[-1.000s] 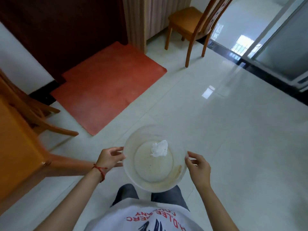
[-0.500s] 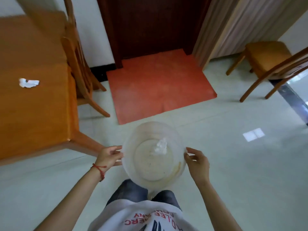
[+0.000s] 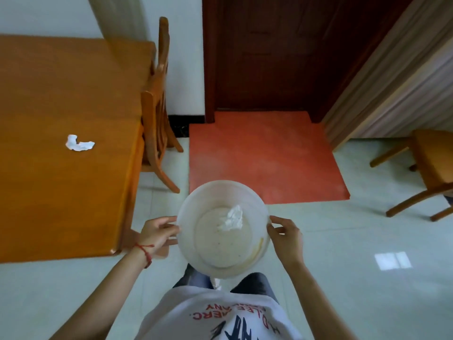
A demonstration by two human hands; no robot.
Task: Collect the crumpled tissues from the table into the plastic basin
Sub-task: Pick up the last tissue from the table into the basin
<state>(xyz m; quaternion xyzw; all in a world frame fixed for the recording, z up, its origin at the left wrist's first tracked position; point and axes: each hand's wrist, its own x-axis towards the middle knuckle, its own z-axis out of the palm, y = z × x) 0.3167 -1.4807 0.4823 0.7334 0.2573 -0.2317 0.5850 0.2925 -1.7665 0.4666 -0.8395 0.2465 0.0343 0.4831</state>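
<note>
I hold a round, translucent plastic basin (image 3: 196, 207) in front of my waist, above the floor. My left hand (image 3: 157, 233) grips its left rim and my right hand (image 3: 285, 235) grips its right rim. One crumpled white tissue (image 3: 231, 217) lies inside the basin, toward its far side. Another crumpled white tissue (image 3: 78, 143) rests on the orange wooden table (image 3: 61, 192) to my left, well apart from the basin.
A wooden chair (image 3: 157, 114) stands tucked against the table's right side. An orange mat (image 3: 262, 153) lies before a dark wooden door (image 3: 269, 52). A second wooden chair (image 3: 426, 168) stands at the right. The floor is pale glossy tile.
The view has swung left, bringing the table and its tissue further into sight. Both hands keep the basin held the same way, with the tissue still inside.
</note>
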